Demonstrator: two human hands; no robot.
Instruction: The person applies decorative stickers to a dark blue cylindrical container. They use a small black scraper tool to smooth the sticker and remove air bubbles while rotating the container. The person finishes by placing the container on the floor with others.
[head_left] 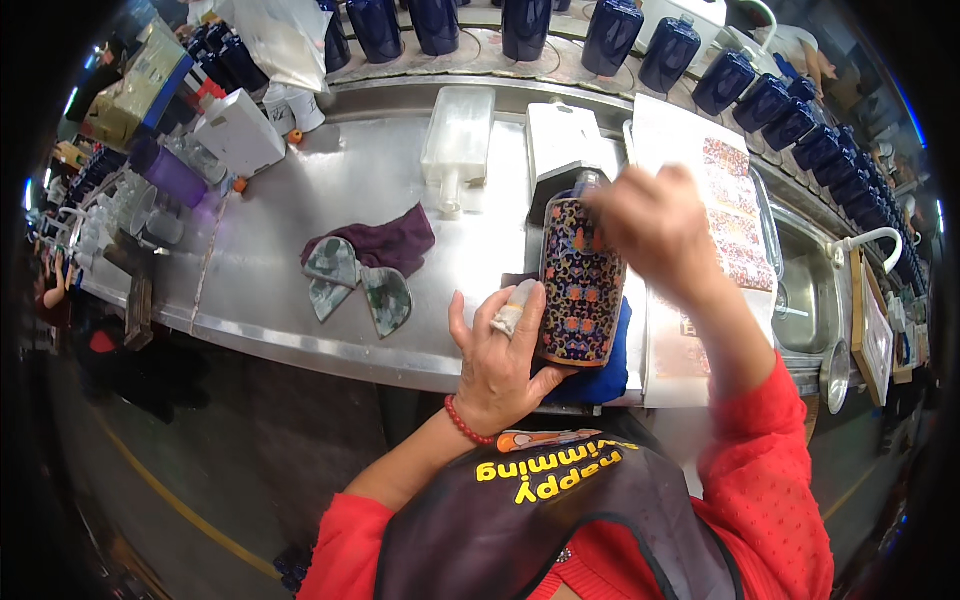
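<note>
A dark glass bottle (582,290) with a colourful floral pattern lies on its side, its neck pointing away from me, partly over a blue cloth (618,365). My left hand (503,365) grips its left side and lower end, the thumb along the base. One finger of that hand wears a pale finger cover. Smeared by motion, my right hand (665,235) is at the bottle's upper right, near the neck; its fingers cannot be made out. Right of the bottle lie printed sheets (735,215) with similar pattern panels.
A clear bottle (460,145) lies on the steel table, with a white block-shaped stand (563,135) beside it. Left of my hand are a purple cloth (400,240) and green patterned pads (388,300). Blue bottles (525,28) line the back conveyor. A sink (803,285) sits at right.
</note>
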